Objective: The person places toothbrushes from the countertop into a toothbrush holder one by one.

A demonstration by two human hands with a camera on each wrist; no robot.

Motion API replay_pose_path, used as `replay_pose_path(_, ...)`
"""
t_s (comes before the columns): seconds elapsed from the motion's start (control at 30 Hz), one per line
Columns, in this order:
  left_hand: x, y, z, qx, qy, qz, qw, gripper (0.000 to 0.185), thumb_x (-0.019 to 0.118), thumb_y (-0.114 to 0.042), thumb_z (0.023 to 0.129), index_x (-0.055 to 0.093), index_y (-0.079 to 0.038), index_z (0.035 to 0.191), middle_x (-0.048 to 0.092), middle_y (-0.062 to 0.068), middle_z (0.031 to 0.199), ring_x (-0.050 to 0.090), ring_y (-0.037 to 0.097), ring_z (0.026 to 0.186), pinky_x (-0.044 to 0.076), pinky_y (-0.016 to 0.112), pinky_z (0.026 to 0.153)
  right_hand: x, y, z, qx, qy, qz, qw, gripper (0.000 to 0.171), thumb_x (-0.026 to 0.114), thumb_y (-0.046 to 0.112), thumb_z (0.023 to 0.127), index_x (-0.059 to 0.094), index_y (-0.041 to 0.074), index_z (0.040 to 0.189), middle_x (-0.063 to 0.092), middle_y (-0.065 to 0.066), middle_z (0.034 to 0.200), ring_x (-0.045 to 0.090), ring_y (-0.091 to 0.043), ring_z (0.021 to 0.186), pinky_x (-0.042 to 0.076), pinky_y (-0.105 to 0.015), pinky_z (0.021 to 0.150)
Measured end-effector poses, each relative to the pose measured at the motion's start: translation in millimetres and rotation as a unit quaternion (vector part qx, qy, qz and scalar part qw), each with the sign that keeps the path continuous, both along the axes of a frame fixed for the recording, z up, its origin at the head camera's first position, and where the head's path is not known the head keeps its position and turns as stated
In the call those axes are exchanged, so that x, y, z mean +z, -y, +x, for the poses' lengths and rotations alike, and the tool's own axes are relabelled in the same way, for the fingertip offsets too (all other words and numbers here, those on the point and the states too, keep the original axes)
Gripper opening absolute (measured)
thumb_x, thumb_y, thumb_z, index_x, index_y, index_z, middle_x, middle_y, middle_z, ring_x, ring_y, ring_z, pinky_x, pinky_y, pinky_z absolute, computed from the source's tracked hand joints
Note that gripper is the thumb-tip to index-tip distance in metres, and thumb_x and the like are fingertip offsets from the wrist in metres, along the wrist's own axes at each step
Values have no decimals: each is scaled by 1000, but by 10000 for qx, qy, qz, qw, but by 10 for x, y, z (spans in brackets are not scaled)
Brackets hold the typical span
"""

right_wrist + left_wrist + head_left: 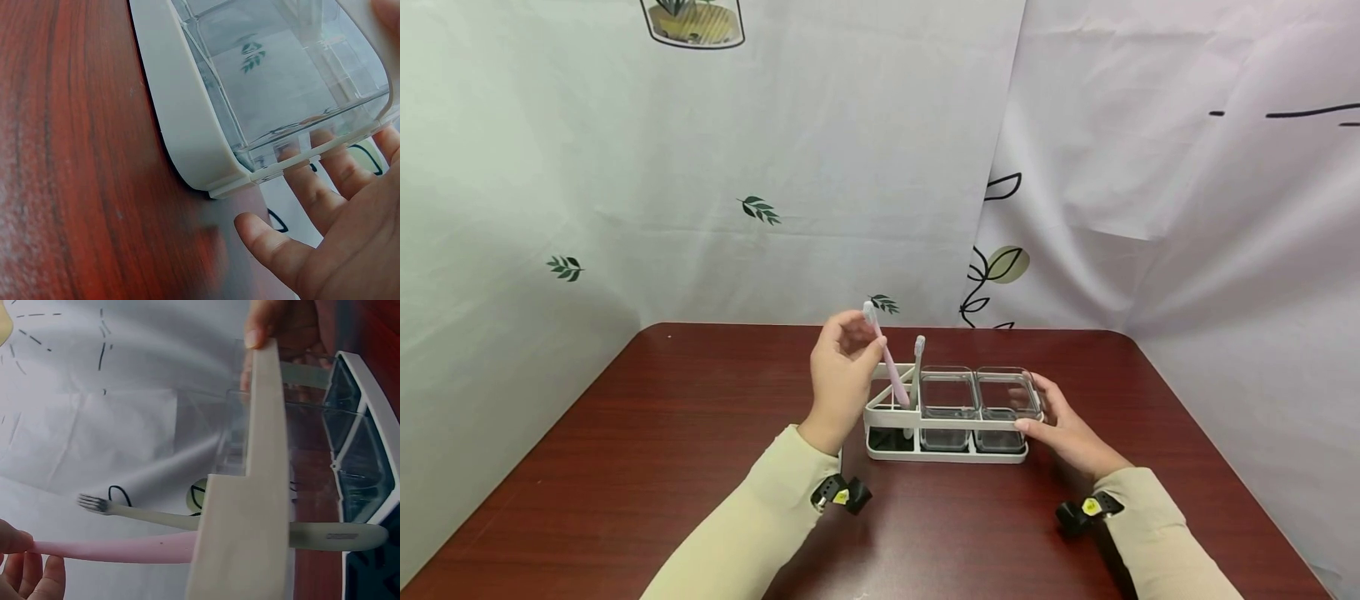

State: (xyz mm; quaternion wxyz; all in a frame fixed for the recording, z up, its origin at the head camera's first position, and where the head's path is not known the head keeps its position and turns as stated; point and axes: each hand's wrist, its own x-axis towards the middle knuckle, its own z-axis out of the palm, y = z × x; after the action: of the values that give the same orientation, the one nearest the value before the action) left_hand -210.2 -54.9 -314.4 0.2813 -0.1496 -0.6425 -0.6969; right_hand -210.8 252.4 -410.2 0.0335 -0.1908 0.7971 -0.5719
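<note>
A dark red-brown wooden bench [662, 467] carried one white plastic rack [946, 454] toward twelve o'clock of its centre.

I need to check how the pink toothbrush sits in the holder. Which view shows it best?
The head view: the whole pink toothbrush shows, pinched by the left hand, leaning in the holder. The left wrist view shows only its handle; the right wrist view shows none of it.
</note>
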Motion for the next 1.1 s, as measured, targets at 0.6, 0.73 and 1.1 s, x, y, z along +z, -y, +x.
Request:
replay_pose_path(0.6, -191, -90, -58, 3, 462, -796, 9958, 29, 62, 13, 82, 58, 3, 109, 59, 16, 93, 59, 21, 86, 51, 18, 75, -27, -6, -30, 88, -117, -104, 9998, 72, 61, 7, 93, 15, 7, 149, 35, -29, 142, 47, -11, 124, 45, -16, 89)
replay_pose_path(0.73, -226, -98, -62, -5, 554, -932, 9941, 29, 63, 13, 83, 58, 3, 109, 59, 16, 93, 60, 23, 85, 53, 23, 74, -24, -3, -36, 82, -127, -72, 9999, 72, 61, 7, 93, 15, 7, 149, 36, -30, 142, 43, -32, 128, 46, -16, 89)
replay_pose_path(1.1, -291, -109, -70, -138, 782, -1123, 9905, 28, 60, 14, 81, 56, 3, 107, 58, 15, 92, 61, 25, 86, 54, 39, 75, -32, -2, -40, 133, -154, -119, 9997, 72, 60, 5, 93, 14, 7, 149, 35, -30, 142, 35, -49, 129, 46, -17, 88)
